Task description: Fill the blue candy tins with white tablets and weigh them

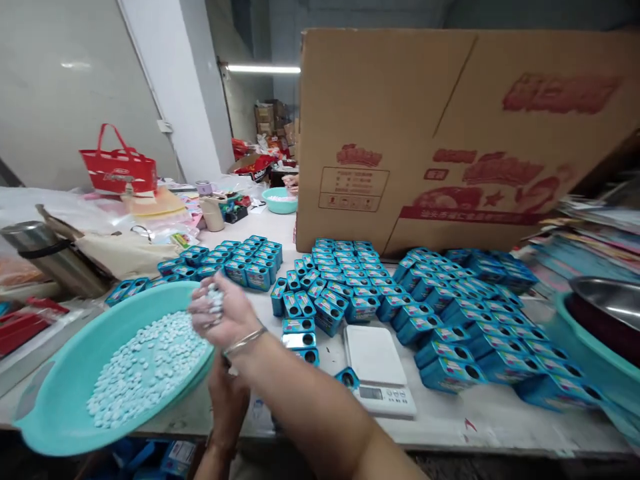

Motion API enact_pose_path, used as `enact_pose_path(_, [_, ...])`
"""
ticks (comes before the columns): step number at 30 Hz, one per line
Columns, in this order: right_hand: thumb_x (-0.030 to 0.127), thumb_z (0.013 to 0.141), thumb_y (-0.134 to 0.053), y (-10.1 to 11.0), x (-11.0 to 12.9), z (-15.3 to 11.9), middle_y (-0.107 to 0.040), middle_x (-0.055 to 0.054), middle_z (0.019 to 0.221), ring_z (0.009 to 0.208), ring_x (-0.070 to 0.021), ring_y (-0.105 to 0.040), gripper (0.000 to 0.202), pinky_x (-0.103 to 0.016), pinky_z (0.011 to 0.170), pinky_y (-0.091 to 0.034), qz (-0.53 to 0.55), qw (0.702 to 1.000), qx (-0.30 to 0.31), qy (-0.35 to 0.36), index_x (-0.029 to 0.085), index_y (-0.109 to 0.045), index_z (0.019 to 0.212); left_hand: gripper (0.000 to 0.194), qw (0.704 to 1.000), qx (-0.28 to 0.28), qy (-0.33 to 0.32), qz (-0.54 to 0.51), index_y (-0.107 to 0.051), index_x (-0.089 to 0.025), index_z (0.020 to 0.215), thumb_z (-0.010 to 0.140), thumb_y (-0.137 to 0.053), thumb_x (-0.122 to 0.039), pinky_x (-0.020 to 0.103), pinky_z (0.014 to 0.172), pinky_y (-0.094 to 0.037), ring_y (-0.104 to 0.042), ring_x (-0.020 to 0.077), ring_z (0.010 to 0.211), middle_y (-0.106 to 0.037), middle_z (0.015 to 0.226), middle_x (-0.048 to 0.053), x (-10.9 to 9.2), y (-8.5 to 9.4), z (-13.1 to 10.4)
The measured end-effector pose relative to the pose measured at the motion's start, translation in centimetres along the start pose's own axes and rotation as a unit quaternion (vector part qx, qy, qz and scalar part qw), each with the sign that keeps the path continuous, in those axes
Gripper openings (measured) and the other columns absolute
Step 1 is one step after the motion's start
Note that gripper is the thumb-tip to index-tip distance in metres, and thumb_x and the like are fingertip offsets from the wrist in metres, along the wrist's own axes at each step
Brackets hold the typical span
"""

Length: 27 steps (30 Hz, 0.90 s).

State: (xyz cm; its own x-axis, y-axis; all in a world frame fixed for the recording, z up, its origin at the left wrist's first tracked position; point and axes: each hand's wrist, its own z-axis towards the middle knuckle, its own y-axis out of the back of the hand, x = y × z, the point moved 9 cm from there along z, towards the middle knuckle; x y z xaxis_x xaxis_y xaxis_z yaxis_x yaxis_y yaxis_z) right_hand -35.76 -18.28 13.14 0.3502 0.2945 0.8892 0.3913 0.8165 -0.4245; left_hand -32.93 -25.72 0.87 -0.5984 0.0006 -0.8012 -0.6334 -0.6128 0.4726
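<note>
My right hand (231, 312), a bangle at its wrist, reaches across to the rim of a turquoise basin (45, 407). A cluster of small pale blue tablets (215, 301) lies in its curled fingers. Many more loose tablets (145, 363) cover part of the basin's bottom. My left hand (227, 390) is below the right wrist, beside the basin; its fingers are mostly hidden, so what it holds cannot be made out. To the right of both hands are a white digital scale (375, 357) and small blue boxes with round dark openings (299, 325).
Rows of blue boxes (345, 267) spread over the white table. Behind them stands a large carton (450, 133). A steel flask (55, 257) and a red bag (120, 170) are at the left; a metal bowl (610, 300) is at the right. Farther back, another person's hand (291, 181) is over a basin (280, 202).
</note>
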Motion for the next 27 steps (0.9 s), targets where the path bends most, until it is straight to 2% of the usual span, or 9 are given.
enact_pose_path(3, [0.051, 0.090, -0.026, 6.9, 7.7, -7.9, -0.014, 0.006, 0.067, 0.053, -0.0096, -0.006, 0.033, -0.019, 0.042, -0.012, 0.049, 0.995, -0.065, 0.053, 0.026, -0.023, 0.069, 0.047, 0.994, -0.088, 0.054, -0.035, -0.048, -0.020, 0.125, 0.087, -0.058, -0.045, 0.042, 0.089, -0.051, -0.063, 0.0267, 0.099, -0.063, 0.111, 0.007, -1.9, 2.0, -0.3])
enact_pose_path(6, [0.050, 0.095, -0.027, 14.6, 12.6, -18.2, -0.021, 0.007, 0.069, 0.049, -0.0068, -0.008, 0.034, -0.016, 0.040, -0.007, 0.122, 0.965, -0.188, 0.136, 0.024, -0.031, 0.073, 0.051, 0.990, -0.107, 0.042, -0.081, -0.054, -0.019, 0.117, 0.077, -0.070, -0.044, 0.037, 0.085, -0.052, -0.065, 0.0223, 0.089, -0.066, 0.101, 0.004, -6.9, 1.6, 1.1])
enact_pose_path(9, [0.037, 0.093, -0.047, 19.9, 13.4, -28.4, -0.035, 0.007, 0.070, 0.045, -0.0028, -0.022, 0.022, -0.012, 0.037, -0.015, 0.192, 0.911, -0.303, 0.205, 0.022, -0.042, 0.078, 0.044, 0.995, 0.061, -0.025, -0.073, -0.057, -0.019, 0.110, 0.074, -0.071, -0.040, 0.028, 0.071, -0.051, -0.064, 0.0175, 0.077, -0.067, 0.089, 0.001, -12.9, -3.9, 3.7])
enact_pose_path(11, [0.029, 0.089, -0.057, 22.0, 12.2, -33.7, -0.041, 0.007, 0.070, 0.045, -0.0027, -0.028, 0.018, -0.010, 0.036, -0.021, 0.221, 0.884, -0.347, 0.222, 0.021, -0.044, 0.079, 0.039, 0.978, 0.194, -0.072, -0.042, -0.059, -0.019, 0.108, 0.074, -0.069, -0.036, 0.024, 0.064, -0.048, -0.062, 0.0160, 0.071, -0.067, 0.085, -0.001, -15.9, -9.1, 4.5])
enact_pose_path(13, [0.025, 0.088, -0.058, 23.4, 10.2, -37.7, -0.043, 0.006, 0.070, 0.046, -0.0033, -0.034, 0.015, -0.010, 0.036, -0.028, 0.257, 0.862, -0.376, 0.222, 0.021, -0.046, 0.079, 0.035, 0.950, 0.286, -0.123, 0.000, -0.062, -0.019, 0.105, 0.073, -0.067, -0.032, 0.023, 0.061, -0.045, -0.062, 0.0159, 0.069, -0.067, 0.082, -0.001, -17.7, -14.0, 4.4])
enact_pose_path(16, [0.025, 0.088, -0.055, 25.0, 7.9, -41.6, -0.040, 0.006, 0.067, 0.045, -0.0047, -0.035, 0.014, -0.011, 0.035, -0.032, 0.296, 0.833, -0.410, 0.226, 0.021, -0.047, 0.077, 0.031, 0.920, 0.350, -0.170, 0.039, -0.066, -0.019, 0.099, 0.071, -0.067, -0.032, 0.023, 0.062, -0.044, -0.063, 0.0177, 0.071, -0.069, 0.081, 0.000, -18.6, -19.9, 3.5])
enact_pose_path(20, [0.022, 0.087, -0.055, 26.6, 6.8, -43.6, -0.038, 0.006, 0.065, 0.045, -0.0052, -0.034, 0.016, -0.011, 0.034, -0.032, 0.315, 0.813, -0.430, 0.236, 0.021, -0.046, 0.074, 0.031, 0.906, 0.380, -0.177, 0.063, -0.068, -0.021, 0.099, 0.070, -0.069, -0.032, 0.027, 0.068, -0.047, -0.066, 0.0229, 0.080, -0.071, 0.088, 0.003, -17.4, -24.7, 2.0])
enact_pose_path(24, [0.018, 0.084, -0.059, 27.4, 6.3, -43.4, -0.041, 0.006, 0.066, 0.046, -0.0054, -0.038, 0.015, -0.012, 0.036, -0.035, 0.325, 0.815, -0.426, 0.220, 0.021, -0.047, 0.076, 0.046, 0.899, 0.398, -0.162, 0.089, -0.064, -0.020, 0.112, 0.068, -0.073, -0.034, 0.035, 0.079, -0.050, -0.066, 0.0287, 0.091, -0.071, 0.102, 0.008, -15.6, -25.9, 1.1])
enact_pose_path(27, [0.012, 0.084, -0.058, 27.6, 5.8, -42.7, -0.046, 0.006, 0.069, 0.050, -0.0044, -0.044, 0.017, -0.010, 0.038, -0.037, 0.366, 0.812, -0.400, 0.215, 0.022, -0.045, 0.080, 0.069, 0.903, 0.382, -0.180, 0.079, -0.052, -0.020, 0.129, 0.068, -0.075, -0.043, 0.041, 0.096, -0.046, -0.058, 0.0310, 0.115, -0.061, 0.127, 0.011, -16.3, -23.9, 1.6])
